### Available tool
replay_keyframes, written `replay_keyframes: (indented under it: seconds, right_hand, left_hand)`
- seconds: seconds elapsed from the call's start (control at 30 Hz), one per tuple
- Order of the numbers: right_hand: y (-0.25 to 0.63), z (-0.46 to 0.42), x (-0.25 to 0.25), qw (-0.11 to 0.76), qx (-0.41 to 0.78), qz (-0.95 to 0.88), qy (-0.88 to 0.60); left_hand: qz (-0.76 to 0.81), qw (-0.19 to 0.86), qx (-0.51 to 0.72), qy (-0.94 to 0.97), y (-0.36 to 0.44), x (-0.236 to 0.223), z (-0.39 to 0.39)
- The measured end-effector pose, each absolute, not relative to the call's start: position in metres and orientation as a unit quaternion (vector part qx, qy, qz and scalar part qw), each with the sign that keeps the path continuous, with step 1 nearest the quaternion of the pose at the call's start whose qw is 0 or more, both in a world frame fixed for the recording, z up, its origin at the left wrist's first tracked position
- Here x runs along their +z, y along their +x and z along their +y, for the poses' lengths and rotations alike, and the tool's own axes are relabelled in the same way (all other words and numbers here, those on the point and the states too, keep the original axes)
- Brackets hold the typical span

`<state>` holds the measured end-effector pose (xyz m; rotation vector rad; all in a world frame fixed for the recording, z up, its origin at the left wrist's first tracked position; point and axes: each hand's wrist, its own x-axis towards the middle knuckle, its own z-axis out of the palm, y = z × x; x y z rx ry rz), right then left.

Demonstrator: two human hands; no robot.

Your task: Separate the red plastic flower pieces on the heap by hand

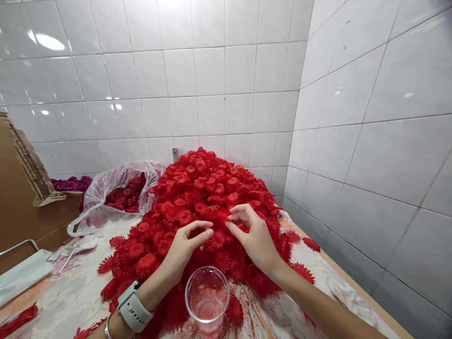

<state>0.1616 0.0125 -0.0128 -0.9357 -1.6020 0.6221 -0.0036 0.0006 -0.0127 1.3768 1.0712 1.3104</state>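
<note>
A tall heap of red artificial flowers [197, 188] with narrow, fringe-like petals lies on the table against the wall. Both hands are over the front of this heap. My left hand [187, 242] has its thumb and forefinger curved toward each other with a small gap, and nothing shows between them. At the fingertips of my right hand [256, 238] is a blurred red flower [221, 220], seemingly pinched between thumb and fingers; its edges merge with the heap behind. A clear plastic cup [207, 301] with a little pinkish liquid stands upright below and between my wrists.
Left of the heap, an open clear plastic bag [102, 188] contains darker red flowers. A cardboard box [24, 197], purple material [72, 183] and a white tray [24, 278] are farther left. A stained, patterned cloth [88, 273] covers the table. Tiled walls [208, 70] stand behind and right.
</note>
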Motion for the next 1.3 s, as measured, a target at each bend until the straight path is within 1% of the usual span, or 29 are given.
replay_keyframes:
  seconds: [0.07,0.13,0.17,0.23,0.3,0.37,0.43,0.53,0.77,1.0,1.3]
  right_hand:
    - [0.167,0.016,-0.011,0.564,0.123,-0.701,-0.419]
    - [0.170,0.017,-0.011,0.563,0.015,-0.719,-0.406]
    - [0.170,0.017,-0.012,0.562,-0.018,-0.731,-0.386]
    - [0.167,0.014,-0.015,0.553,-0.039,-0.769,-0.319]
    - [0.162,0.010,-0.019,0.534,-0.010,-0.805,-0.259]
    - [0.156,0.007,-0.025,0.516,0.038,-0.823,-0.233]
    - [0.153,0.006,-0.029,0.503,0.073,-0.830,-0.232]
    - [0.152,0.008,-0.032,0.491,0.094,-0.832,-0.241]
    - [0.152,0.005,-0.028,0.529,0.152,-0.791,-0.267]
    - [0.149,0.002,-0.026,0.567,0.305,-0.692,-0.326]
    - [0.149,-0.002,-0.024,0.572,0.285,-0.684,-0.352]
  left_hand:
    - [0.398,0.501,0.573,0.512,-0.004,-0.014,0.004]
    - [0.362,0.538,0.597,0.471,-0.005,-0.016,0.008]
    - [0.346,0.555,0.599,0.462,-0.005,-0.018,0.009]
    - [0.317,0.585,0.585,0.464,-0.006,-0.021,0.009]
    - [0.295,0.608,0.559,0.481,-0.005,-0.023,0.008]
    - [0.283,0.624,0.531,0.499,-0.004,-0.024,0.004]
    - [0.276,0.638,0.512,0.504,-0.003,-0.022,0.001]
    - [0.266,0.653,0.508,0.495,-0.004,-0.019,-0.003]
    - [0.265,0.649,0.513,0.496,-0.004,-0.021,-0.001]
    - [0.323,0.616,0.496,0.520,-0.002,-0.026,0.002]
    - [0.338,0.596,0.488,0.540,0.000,-0.026,0.002]
